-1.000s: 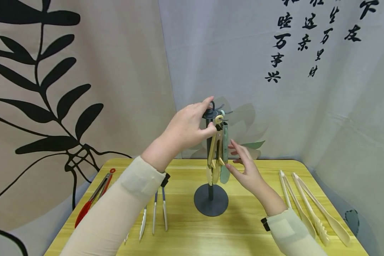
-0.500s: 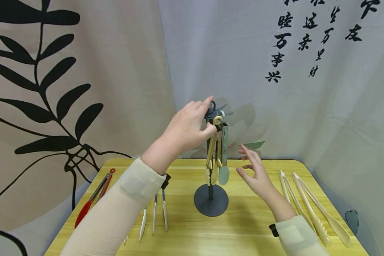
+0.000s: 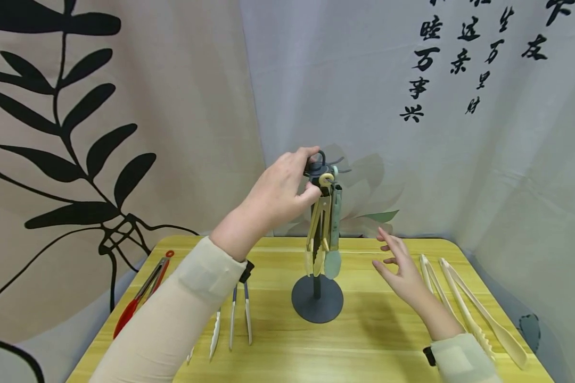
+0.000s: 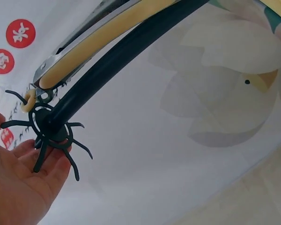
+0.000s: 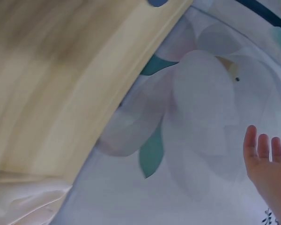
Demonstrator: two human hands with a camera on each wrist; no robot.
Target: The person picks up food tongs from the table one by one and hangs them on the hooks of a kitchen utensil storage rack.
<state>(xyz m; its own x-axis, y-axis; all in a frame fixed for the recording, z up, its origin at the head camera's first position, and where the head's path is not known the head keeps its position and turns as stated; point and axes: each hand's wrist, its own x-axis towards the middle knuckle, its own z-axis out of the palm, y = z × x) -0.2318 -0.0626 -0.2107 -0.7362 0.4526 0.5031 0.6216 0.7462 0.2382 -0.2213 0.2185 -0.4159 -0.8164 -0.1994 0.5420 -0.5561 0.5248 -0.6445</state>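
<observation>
A dark grey stand with a round base, a loop on top and several curved hooks stands upright mid-table. My left hand grips its top, thumb on the near side and fingers up by the loop. In the left wrist view, fingers of the left hand lie against the hook ring. Yellow tongs hang by their ring from one hook, with green tongs beside them. My right hand is in the air right of the stand, fingers apart and holding nothing.
Red tongs lie at the table's left, with blue-and-white tongs near the left forearm. Two pairs of cream tongs lie at the right, partly behind the right arm. A printed cloth hangs behind the wooden table.
My right hand has drawn away from the green tongs, out to the right. The hanging tongs have swung slightly. My left hand keeps its place on the stand's top.
</observation>
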